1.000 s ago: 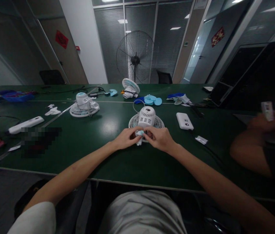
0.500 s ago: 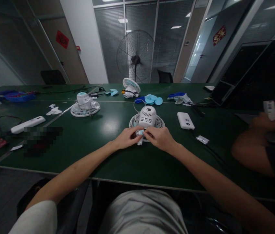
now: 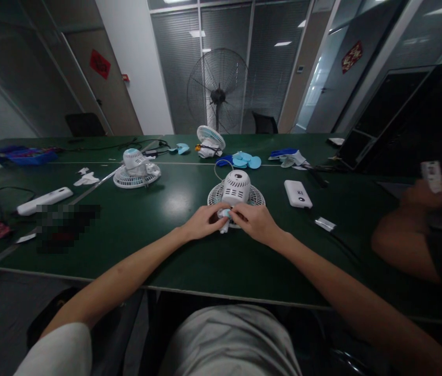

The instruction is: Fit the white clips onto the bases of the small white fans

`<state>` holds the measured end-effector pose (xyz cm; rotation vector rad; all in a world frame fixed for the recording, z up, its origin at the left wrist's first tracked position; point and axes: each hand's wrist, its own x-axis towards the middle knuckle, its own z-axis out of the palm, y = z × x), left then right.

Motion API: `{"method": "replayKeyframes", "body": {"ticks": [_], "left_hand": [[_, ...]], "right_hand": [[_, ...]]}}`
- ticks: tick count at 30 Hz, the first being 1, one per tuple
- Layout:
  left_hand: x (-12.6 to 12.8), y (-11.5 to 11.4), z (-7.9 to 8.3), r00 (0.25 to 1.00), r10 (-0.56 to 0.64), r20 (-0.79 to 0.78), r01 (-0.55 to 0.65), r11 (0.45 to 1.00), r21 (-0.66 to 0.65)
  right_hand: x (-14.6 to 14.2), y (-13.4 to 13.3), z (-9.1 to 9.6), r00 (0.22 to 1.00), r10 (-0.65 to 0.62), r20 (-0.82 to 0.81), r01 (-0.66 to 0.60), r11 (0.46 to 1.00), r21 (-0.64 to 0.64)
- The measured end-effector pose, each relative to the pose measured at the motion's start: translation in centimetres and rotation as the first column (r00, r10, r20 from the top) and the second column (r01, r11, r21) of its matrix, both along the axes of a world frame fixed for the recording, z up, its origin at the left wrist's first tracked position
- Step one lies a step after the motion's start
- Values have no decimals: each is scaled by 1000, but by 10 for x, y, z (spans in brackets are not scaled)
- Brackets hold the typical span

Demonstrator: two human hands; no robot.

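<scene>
Forearms [image 3: 152,260] inward, hands [image 3: 202,223] pinching small part [image 3: 226,213]

3 sm. fans [image 3: 237,184], 1 lg. fan [image 3: 217,96]

Seated worker's view over a green table [image 3: 189,266]. The left hand [image 3: 204,222] and right hand [image 3: 258,222] meet at a small white and light-blue part [image 3: 225,213], pinched between their fingertips. Just behind them stands the near fan [image 3: 236,187], grille down, its vented white housing uppermost. To its left, well apart, the left fan [image 3: 132,164] lies likewise; the far fan [image 3: 210,141] is tilted near the table's back edge. A light-blue blade [image 3: 247,160] lies behind the near fan. Right of the near fan is a white box [image 3: 298,194]; gloves [image 3: 289,158] lie farther back. At far left, a white bar [image 3: 44,201]; at far right, a co-worker's blurred arm [image 3: 401,235]. Beyond the table: a floor fan [image 3: 217,96].
</scene>
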<state>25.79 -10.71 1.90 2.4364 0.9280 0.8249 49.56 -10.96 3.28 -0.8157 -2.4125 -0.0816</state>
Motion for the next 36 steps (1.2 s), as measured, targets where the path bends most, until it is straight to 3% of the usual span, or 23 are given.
{"method": "replayKeyframes", "body": {"ticks": [11,14,19,26,30,36], "left_hand": [[0,0,-1,1000,-5,19,5,1000,-4],[1,0,-1,1000,-7,12,7,1000,-2],[1,-2,4,1000,-10,4,10,1000,6],[1,0,1,1000,-4,7,4,1000,10],[0,1,-1,1000,10,2,-10,1000,3],[0,-1,3,1000,-12,-2,12,1000,3]], "right_hand": [[22,11,5,981,72,182,-116,963,242],[12,7,5,991,33,131,-58,980,191],[-1,-1,4,1000,-12,-11,12,1000,-3],[20,7,4,987,98,127,-119,977,176],[20,10,5,986,74,150,-104,974,203],[0,3,4,1000,24,-18,-24,999,-25]]}}
